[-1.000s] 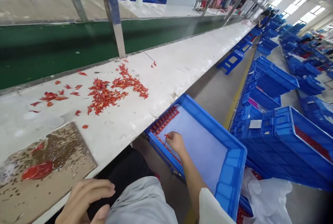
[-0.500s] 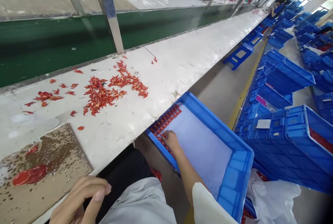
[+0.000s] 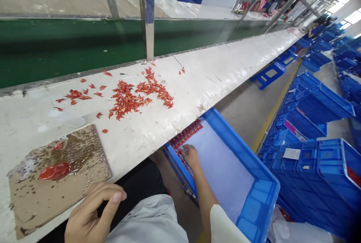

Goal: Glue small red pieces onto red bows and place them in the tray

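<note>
My right hand point(image 3: 191, 157) rests at the inner edge of a blue plastic crate point(image 3: 255, 186), with its fingertips pinched at lined-up small red chilies point(image 3: 186, 134) on a white sheet point(image 3: 222, 171). Whether those fingers hold a chili is hidden. A loose heap of red chilies point(image 3: 126, 100) lies on the white table point(image 3: 203, 85) beyond the crate. My left hand point(image 3: 94, 213) is curled closed and empty-looking, just below a stained cardboard sheet point(image 3: 34, 194) with a red smear.
Stacked blue crates point(image 3: 307, 171) fill the right side, and a blue stool point(image 3: 267, 75) stands beyond them. A white plastic bag point(image 3: 296, 231) lies at the lower right. Co-workers point(image 3: 317, 28) sit far along the table. A green belt point(image 3: 70, 47) runs behind it.
The view has swung, shifting the table and crate rightward. My right hand stays at the chili row, and the chili visible in its fingers earlier no longer shows. My left hand has curled closed.
</note>
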`<state>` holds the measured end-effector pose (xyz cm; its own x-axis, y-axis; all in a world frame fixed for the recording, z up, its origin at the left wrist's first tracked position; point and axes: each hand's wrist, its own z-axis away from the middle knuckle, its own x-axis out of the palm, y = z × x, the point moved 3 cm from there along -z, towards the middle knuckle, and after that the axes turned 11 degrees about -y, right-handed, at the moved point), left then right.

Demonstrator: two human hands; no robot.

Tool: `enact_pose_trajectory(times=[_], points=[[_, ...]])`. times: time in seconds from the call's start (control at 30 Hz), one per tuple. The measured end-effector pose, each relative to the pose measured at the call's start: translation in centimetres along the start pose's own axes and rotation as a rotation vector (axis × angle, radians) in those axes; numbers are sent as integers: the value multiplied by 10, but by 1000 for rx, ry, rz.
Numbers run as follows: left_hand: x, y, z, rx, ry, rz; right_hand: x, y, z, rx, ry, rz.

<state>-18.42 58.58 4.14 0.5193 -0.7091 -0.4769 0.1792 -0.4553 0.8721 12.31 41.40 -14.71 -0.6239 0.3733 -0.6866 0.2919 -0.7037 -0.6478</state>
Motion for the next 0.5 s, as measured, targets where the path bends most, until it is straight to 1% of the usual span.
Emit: enact_pose_trajectory(times=[0.07,0.13,0.2,0.27,0.3,0.33,0.37,0.4,0.43,0.5], points=[[-4,1,1,14,13,0,-15,-13,6,-9,102,-29],[-8,4,0,32,43,7,-30,-37,13,-23,217,-56],[-13,8,0,46,77,7,-42,-74,19,-76,343,-99],[-19,11,0,45,103,-2,-45,-122,19,-212,425,-161],[-23,12,0,43,119,-5,-44,-149,16,-306,427,-187],[-27,12,2,41,142,-7,-40,-176,12,-401,394,-194],[-32,11,5,36,170,-10,-34,-202,5,-483,332,-177],[-37,9,10,24,203,-14,-26,-225,-4,-533,257,-130],[-43,6,16,1,244,-18,-18,-246,-12,-551,194,-71],[-58,-6,36,-74,357,-16,-1,-276,-29,-533,126,33]])
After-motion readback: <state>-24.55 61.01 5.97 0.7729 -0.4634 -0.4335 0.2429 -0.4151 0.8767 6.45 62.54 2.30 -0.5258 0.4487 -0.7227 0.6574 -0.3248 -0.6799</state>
